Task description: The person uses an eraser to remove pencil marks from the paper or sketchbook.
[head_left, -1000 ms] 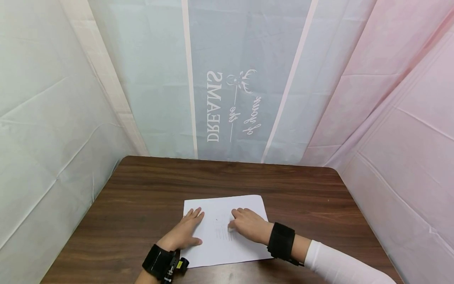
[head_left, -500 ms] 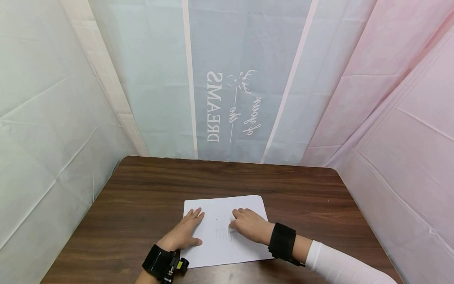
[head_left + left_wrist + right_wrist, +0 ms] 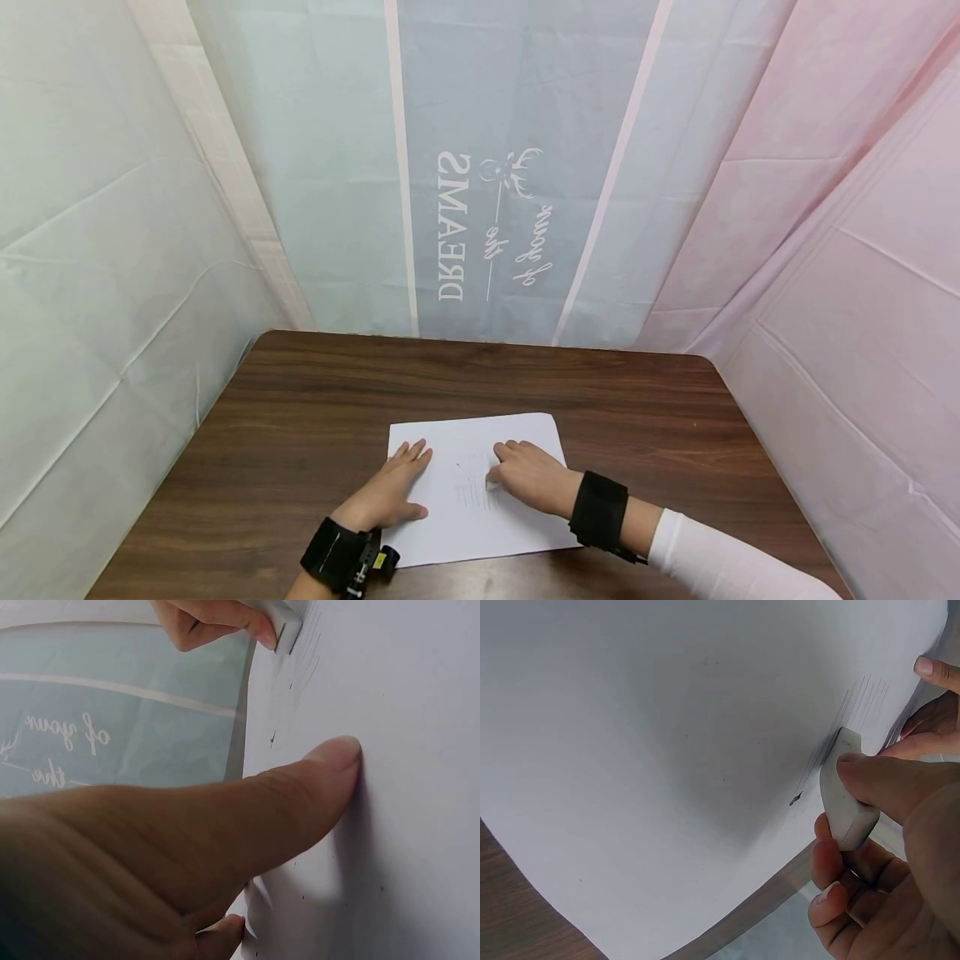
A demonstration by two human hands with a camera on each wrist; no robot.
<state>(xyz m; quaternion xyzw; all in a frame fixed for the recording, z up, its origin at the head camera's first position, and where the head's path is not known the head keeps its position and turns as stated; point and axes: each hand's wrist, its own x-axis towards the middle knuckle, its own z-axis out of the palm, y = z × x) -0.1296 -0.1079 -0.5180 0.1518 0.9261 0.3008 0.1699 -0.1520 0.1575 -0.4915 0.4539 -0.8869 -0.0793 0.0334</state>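
A white sheet of paper (image 3: 465, 533) lies on the table, with several thin pencil lines (image 3: 472, 493) near its middle. My right hand (image 3: 534, 477) pinches a white eraser (image 3: 846, 799) between thumb and fingers. In the right wrist view the eraser's edge touches the paper beside the lines, and a small dark crumb lies close by. My left hand (image 3: 390, 490) rests on the paper's left side with fingers spread and thumb (image 3: 300, 795) straight out. Part of the eraser is hidden by the right hand in the head view.
The brown wooden table (image 3: 300, 433) reaches around the paper on all sides. Behind it hangs a pale blue curtain (image 3: 517, 100) with mirrored lettering, and light cloth closes off both sides. A black wrist strap with a small camera (image 3: 386, 560) sits on the left wrist.
My right hand has shifted very slightly to the right, still holding the eraser against the paper. The left hand and the sheet look the same.
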